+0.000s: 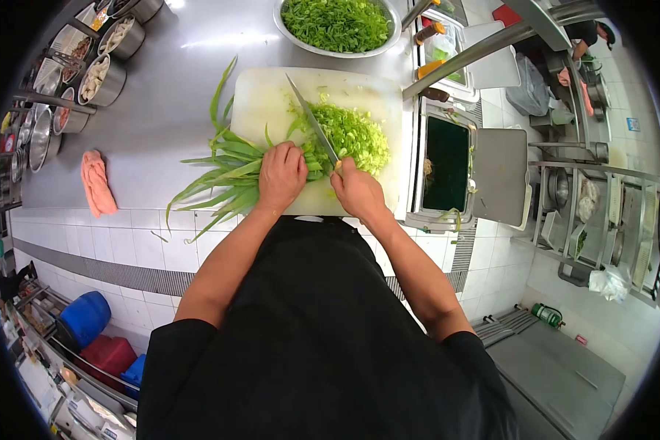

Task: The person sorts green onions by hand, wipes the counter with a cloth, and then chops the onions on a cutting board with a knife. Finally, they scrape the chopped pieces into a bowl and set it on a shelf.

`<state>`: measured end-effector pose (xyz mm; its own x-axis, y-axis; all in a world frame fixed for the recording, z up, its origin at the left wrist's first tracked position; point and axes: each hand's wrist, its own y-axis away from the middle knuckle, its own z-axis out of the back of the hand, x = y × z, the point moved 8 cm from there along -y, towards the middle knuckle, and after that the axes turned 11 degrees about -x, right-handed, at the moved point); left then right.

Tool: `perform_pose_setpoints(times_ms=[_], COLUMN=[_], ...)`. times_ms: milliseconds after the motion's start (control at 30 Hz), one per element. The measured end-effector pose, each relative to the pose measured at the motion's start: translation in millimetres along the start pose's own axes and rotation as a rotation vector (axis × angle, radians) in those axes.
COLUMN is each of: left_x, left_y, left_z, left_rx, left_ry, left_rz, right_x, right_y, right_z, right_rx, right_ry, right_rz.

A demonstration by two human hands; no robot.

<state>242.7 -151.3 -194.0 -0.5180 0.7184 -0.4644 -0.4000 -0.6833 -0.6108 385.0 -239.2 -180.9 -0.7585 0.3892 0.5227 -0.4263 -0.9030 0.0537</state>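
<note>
The long spring onions lay across the near left corner of the cutting board, their leaf ends fanning out past the board's left edge and over the bench's near edge. The left hand had its fingers curled together and clamped on the bunch; the right hand had its fingers closed around the handle of a knife, whose blade slanted toward the board's far edge. The stalks were probably light, pliable and easily bruised, perhaps slippery where wet, so a firm hold close to the cut end, fingertips tucked back, seemed best; the knife looked stiff and safest by its handle. Loose chopped greens were heaped toward the board's right edge. The bench was smooth, shiny metal, with a bowl of cut greens at its far edge and a pink cloth by its near left corner. White tiles covered the floor, and a metal rack stood off to the right.
</note>
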Motion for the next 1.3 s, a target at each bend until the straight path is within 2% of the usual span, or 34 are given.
perform_pose_setpoints(times_ms=[100, 200, 267, 467, 567, 633, 700, 833, 900, 967, 1033, 1100, 1233, 1300], left_x=[-2, -8, -16, -20, -21, -21, -24, -23, -19, -19, -19, -21, -16, -16], left_y=[0, -3, -6, -4, -5, -6, -8, -10, -3, -5, -4, -7, -5, -2], left_z=[-6, -13, -16, -32, -35, -37, -34, -35, -40, -39, -37, -33, -40, -40], left_rx=[0.045, 0.078, 0.078, 0.147, 0.177, 0.186, 0.115, 0.115, 0.213, 0.195, 0.184, 0.101, 0.171, 0.194], left_ry=[0.009, 0.008, 0.029, 0.023, 0.010, 0.011, 0.054, 0.052, 0.013, 0.023, 0.034, 0.095, 0.050, 0.046], left_rz=[0.002, 0.002, -0.007, -0.025, -0.029, -0.033, -0.057, -0.062, -0.027, -0.017, -0.015, -0.027, -0.024, -0.002], right_x=[-2, 12, 7, 24, 22, -4, -17, 14, 23, 17, -2, -8, 19, 18], right_y=[1, 5, 10, 21, 40, 46, 34, -5, 5, 27, 36, 18, -5, 20], right_z=[3, 24, 27, 64, 64, 30, -1, 16, 39, 45, 15, -7, 28, 34], right_rx=[0.066, 0.157, 0.247, 0.331, 0.324, 0.269, 0.112, 0.090, 0.148, 0.265, 0.231, 0.090, 0.208, 0.239], right_ry=[0.009, -0.025, 0.027, 0.150, 0.204, 0.196, 0.109, 0.087, 0.101, 0.159, 0.169, 0.089, 0.105, 0.125], right_rz=[0.019, -0.048, -0.088, -0.061, -0.054, -0.027, 0.039, 0.124, 0.098, 0.014, 0.015, 0.062, 0.054, 0.058])
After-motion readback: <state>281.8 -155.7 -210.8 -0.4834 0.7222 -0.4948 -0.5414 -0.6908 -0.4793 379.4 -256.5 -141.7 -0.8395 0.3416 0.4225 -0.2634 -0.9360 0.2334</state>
